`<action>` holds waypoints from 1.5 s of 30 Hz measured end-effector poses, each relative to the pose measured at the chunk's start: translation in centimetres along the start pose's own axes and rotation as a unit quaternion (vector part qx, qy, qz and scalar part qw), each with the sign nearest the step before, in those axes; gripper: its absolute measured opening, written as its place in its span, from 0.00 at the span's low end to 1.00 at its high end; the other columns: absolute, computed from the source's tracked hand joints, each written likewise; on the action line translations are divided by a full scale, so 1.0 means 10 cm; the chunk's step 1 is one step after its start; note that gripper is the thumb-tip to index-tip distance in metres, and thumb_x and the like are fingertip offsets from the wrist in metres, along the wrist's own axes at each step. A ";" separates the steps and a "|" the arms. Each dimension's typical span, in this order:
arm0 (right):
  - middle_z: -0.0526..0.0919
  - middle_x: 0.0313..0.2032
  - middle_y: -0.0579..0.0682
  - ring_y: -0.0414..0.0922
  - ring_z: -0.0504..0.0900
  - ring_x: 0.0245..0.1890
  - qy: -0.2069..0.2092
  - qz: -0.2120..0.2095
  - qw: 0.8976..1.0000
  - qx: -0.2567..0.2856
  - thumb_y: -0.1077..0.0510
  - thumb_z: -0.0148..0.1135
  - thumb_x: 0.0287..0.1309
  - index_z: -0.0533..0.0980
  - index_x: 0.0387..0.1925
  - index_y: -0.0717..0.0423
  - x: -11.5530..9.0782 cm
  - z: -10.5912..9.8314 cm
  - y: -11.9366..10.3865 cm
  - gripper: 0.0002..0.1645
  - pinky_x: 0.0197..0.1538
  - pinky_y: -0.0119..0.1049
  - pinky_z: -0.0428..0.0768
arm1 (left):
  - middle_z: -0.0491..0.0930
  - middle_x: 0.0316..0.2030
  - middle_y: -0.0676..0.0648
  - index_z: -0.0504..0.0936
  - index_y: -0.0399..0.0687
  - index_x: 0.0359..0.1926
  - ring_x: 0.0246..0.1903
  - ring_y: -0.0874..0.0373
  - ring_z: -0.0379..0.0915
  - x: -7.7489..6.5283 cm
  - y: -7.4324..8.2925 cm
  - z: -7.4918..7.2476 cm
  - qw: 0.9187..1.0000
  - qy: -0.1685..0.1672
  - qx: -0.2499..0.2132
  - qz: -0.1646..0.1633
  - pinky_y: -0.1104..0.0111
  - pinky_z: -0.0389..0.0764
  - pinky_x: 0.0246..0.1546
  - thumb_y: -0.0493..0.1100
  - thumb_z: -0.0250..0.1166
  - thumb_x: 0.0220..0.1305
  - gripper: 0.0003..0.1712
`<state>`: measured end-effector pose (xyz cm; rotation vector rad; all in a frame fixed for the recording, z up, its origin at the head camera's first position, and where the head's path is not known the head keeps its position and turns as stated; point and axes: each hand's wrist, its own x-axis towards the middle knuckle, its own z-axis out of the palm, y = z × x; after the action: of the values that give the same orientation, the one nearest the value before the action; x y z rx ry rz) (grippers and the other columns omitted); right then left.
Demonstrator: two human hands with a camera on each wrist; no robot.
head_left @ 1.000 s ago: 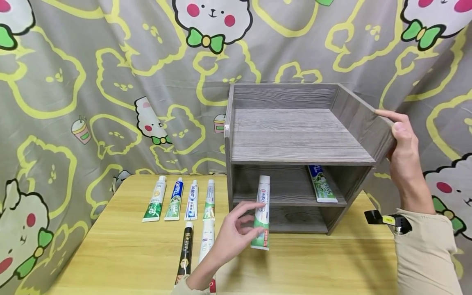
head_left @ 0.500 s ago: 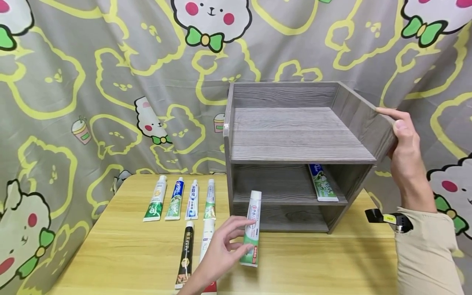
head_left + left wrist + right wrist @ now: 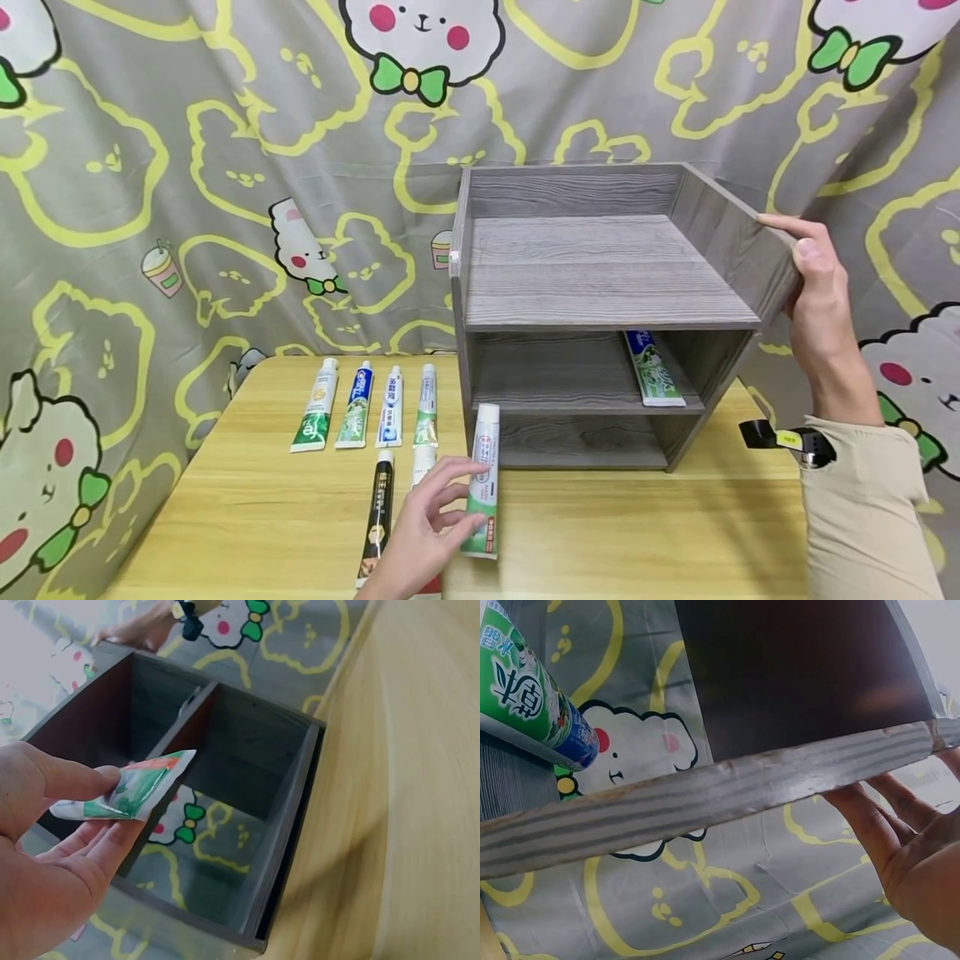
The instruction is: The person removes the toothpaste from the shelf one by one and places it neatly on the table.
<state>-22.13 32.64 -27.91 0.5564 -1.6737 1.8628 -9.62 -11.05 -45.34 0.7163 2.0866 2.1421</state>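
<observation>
My left hand [image 3: 422, 527] pinches a white and green toothpaste tube [image 3: 483, 492] between thumb and fingers, cap end up, above the table. It overlaps the lower left front of a grey wooden desk shelf [image 3: 607, 283] in the head view. From the left wrist, the tube's flat green end [image 3: 146, 787] shows past the thumb, with the shelf's compartments behind. My right hand [image 3: 825, 312] grips the upper edge of the shelf's right side panel [image 3: 727, 787]. A green and blue toothpaste tube [image 3: 654, 371] leans inside the middle compartment at the right.
On the wooden table [image 3: 225, 517], several toothpaste tubes lie in a row left of the shelf, among them a blue and green tube [image 3: 355, 406]. In front are a black tube [image 3: 378, 517] and a white and red tube [image 3: 423, 460], partly behind my left hand. A patterned curtain [image 3: 225, 167] hangs behind.
My left hand has moved left and toward me with the toothpaste tube, away from the shelf's front. My right hand stays on the side panel.
</observation>
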 end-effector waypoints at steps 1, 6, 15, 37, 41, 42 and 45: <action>0.71 0.55 0.56 0.48 0.72 0.41 -0.001 0.001 1.000 -0.001 0.55 0.48 0.70 0.75 0.65 0.58 0.00 -0.01 0.00 0.26 0.36 0.33 0.71 | 0.69 0.62 0.38 0.77 0.44 0.64 0.52 0.46 0.80 -0.01 0.00 -0.01 1.000 0.003 0.003 -0.005 0.56 0.86 0.48 0.29 0.70 0.63 0.29; 0.74 0.51 0.56 0.47 0.73 0.38 0.003 -0.004 1.000 0.001 0.55 0.48 0.71 0.75 0.64 0.58 0.01 -0.04 -0.02 0.25 0.34 0.31 0.73 | 0.70 0.62 0.40 0.78 0.46 0.63 0.51 0.47 0.81 -0.07 0.00 -0.06 0.999 0.026 0.018 -0.032 0.57 0.86 0.48 0.29 0.71 0.61 0.29; 0.74 0.51 0.56 0.47 0.74 0.36 0.000 0.000 1.000 0.017 0.56 0.47 0.71 0.75 0.64 0.59 0.02 -0.11 -0.05 0.25 0.32 0.29 0.75 | 0.71 0.63 0.41 0.79 0.48 0.63 0.49 0.48 0.80 -0.12 -0.07 -0.15 0.994 0.063 0.014 -0.091 0.59 0.85 0.49 0.29 0.71 0.61 0.30; 0.73 0.50 0.56 0.47 0.75 0.35 -0.016 -0.003 1.000 0.001 0.54 0.47 0.74 0.75 0.65 0.58 0.04 -0.07 -0.02 0.25 0.32 0.29 0.77 | 0.65 0.70 0.43 0.74 0.47 0.69 0.52 0.56 0.80 -0.52 -0.20 -0.97 0.958 0.189 0.060 -0.209 0.62 0.85 0.48 0.19 0.64 0.58 0.39; 0.74 0.50 0.58 0.47 0.75 0.35 -0.016 -0.009 1.000 -0.004 0.53 0.47 0.74 0.75 0.65 0.58 0.04 -0.02 0.01 0.25 0.32 0.30 0.77 | 0.68 0.67 0.49 0.74 0.45 0.70 0.51 0.57 0.80 -0.59 -0.24 -1.10 0.952 0.201 0.077 -0.216 0.64 0.85 0.49 0.21 0.66 0.58 0.39; 0.74 0.50 0.58 0.48 0.75 0.35 -0.015 -0.011 1.000 -0.006 0.53 0.47 0.74 0.75 0.65 0.58 0.03 -0.01 0.01 0.25 0.32 0.30 0.76 | 0.69 0.66 0.53 0.74 0.44 0.70 0.50 0.58 0.80 -0.61 -0.26 -1.13 0.953 0.202 0.089 -0.210 0.65 0.85 0.49 0.22 0.67 0.58 0.38; 0.73 0.51 0.59 0.49 0.74 0.36 -0.008 -0.013 1.000 -0.012 0.53 0.47 0.73 0.75 0.65 0.59 0.01 0.00 0.02 0.26 0.33 0.31 0.75 | 0.71 0.60 0.63 0.74 0.41 0.69 0.48 0.61 0.80 -0.66 -0.31 -1.23 0.951 0.210 0.124 -0.192 0.67 0.84 0.48 0.22 0.68 0.56 0.38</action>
<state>-22.39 32.61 -28.01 0.5816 -1.6897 1.8219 -9.07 -24.64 -49.81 -0.1595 2.4681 1.9565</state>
